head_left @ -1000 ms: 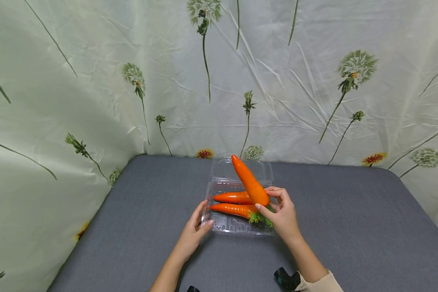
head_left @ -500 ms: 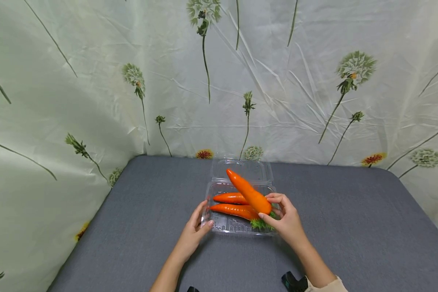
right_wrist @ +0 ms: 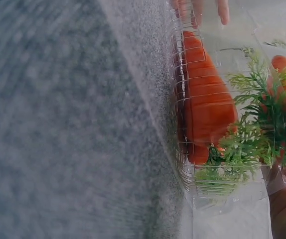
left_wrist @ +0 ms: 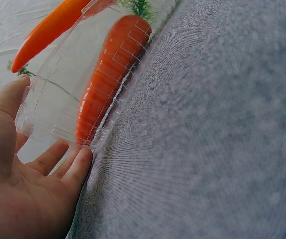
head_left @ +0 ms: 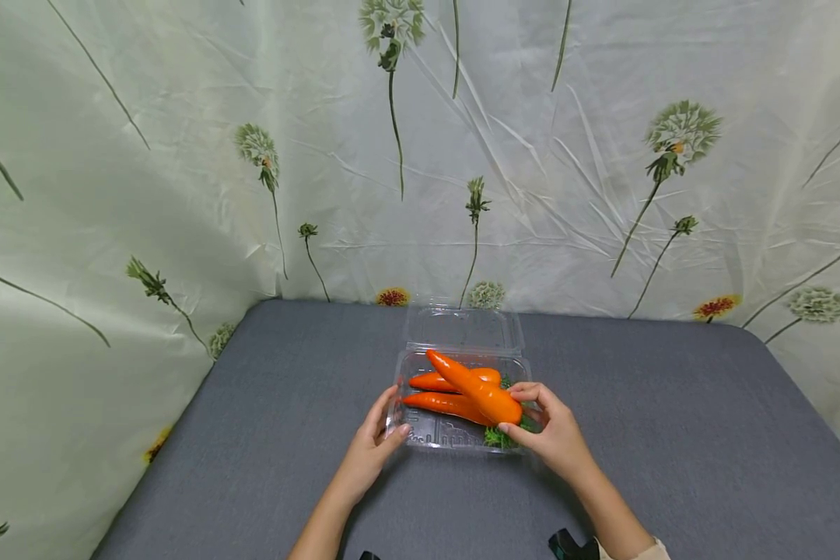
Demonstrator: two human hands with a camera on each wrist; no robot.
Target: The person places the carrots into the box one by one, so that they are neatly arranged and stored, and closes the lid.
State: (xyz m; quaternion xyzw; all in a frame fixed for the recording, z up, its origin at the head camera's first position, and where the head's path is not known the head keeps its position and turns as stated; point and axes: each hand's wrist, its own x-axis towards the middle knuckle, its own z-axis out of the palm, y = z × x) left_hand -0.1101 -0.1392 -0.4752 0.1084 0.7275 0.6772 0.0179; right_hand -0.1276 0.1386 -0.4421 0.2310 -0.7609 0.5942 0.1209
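Has just lowered the top carrot (head_left: 472, 386) over the clear box (head_left: 427, 430), left of the right hand (head_left: 558, 439), pinching its thick end; seems near resting. Grips the box with the left hand (head_left: 369, 449). Faces 2 lower carrots (head_left: 437, 402) and leafy tops (head_left: 500, 438) beneath, in the way; also an open lid (head_left: 462, 327) beyond.

The left forearm (head_left: 327, 511) slants forward and inward to the left hand (head_left: 373, 442), whose thumb (left_wrist: 9, 97) stands well apart from its fingers (left_wrist: 79, 169); the left wrist view shows the palm, the fingers slightly bent. The right forearm (head_left: 607, 505) angles inward from the other side, the right hand (head_left: 556, 432) pinching between thumb and bent fingers. Both hands face one another, apart, wrists low.
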